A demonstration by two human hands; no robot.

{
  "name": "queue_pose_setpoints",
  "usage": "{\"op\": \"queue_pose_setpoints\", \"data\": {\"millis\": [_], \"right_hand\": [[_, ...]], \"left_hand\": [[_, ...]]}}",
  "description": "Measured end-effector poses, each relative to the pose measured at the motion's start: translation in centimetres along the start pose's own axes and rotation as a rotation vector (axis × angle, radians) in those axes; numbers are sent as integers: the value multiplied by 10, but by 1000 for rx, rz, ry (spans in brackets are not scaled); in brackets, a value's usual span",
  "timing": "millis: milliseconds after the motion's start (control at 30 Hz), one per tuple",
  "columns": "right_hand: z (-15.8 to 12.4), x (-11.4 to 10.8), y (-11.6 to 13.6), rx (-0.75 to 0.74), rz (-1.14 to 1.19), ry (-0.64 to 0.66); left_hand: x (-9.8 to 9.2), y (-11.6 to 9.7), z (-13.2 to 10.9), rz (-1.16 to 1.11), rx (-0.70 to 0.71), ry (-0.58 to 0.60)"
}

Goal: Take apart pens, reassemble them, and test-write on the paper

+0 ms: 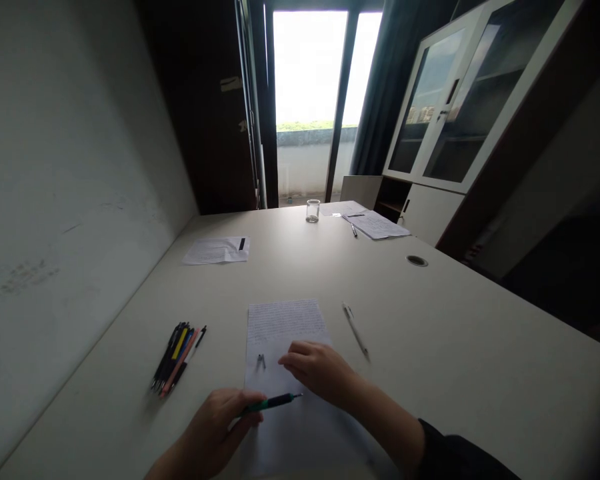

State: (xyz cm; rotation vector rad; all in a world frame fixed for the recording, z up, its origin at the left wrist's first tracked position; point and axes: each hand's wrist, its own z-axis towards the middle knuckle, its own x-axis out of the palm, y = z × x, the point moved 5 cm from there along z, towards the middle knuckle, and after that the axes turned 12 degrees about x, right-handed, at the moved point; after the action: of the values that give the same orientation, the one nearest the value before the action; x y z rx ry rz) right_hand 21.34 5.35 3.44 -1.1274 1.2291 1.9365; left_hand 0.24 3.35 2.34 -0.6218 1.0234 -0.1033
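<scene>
A green and black pen (275, 402) is pinched in my left hand (225, 420), its tip pointing right over the lower part of a sheet of paper (285, 323). Handwriting fills the top of that sheet. My right hand (315, 367) hovers over or rests on the sheet's right side, fingers bent together and pointing left; what they hold, if anything, is hidden. Two small dark pieces (261, 361) lie on the paper just left of my right fingertips. To the right of the sheet lies a white pen (355, 329).
Several pens (177, 357) lie bunched at the left of the white table (460, 347). Farther back are a creased sheet (217, 251), a glass (313, 211), stacked papers (377, 225) with a pen (354, 230), and a round cable hole (417, 261). A wall borders the left edge.
</scene>
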Motion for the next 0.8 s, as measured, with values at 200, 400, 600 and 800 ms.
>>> {"op": "queue_pose_setpoints", "data": {"millis": [200, 400, 600, 800], "right_hand": [[23, 14, 20, -219, -260, 80], [29, 20, 21, -269, -285, 111], [30, 22, 12, -257, -295, 92], [36, 29, 1, -172, -161, 37]], "left_hand": [[-1, -2, 3, -59, -5, 21], [-3, -3, 6, -132, -19, 26], [-5, -5, 8, -169, -25, 31], [-5, -5, 9, -180, -31, 31]]}}
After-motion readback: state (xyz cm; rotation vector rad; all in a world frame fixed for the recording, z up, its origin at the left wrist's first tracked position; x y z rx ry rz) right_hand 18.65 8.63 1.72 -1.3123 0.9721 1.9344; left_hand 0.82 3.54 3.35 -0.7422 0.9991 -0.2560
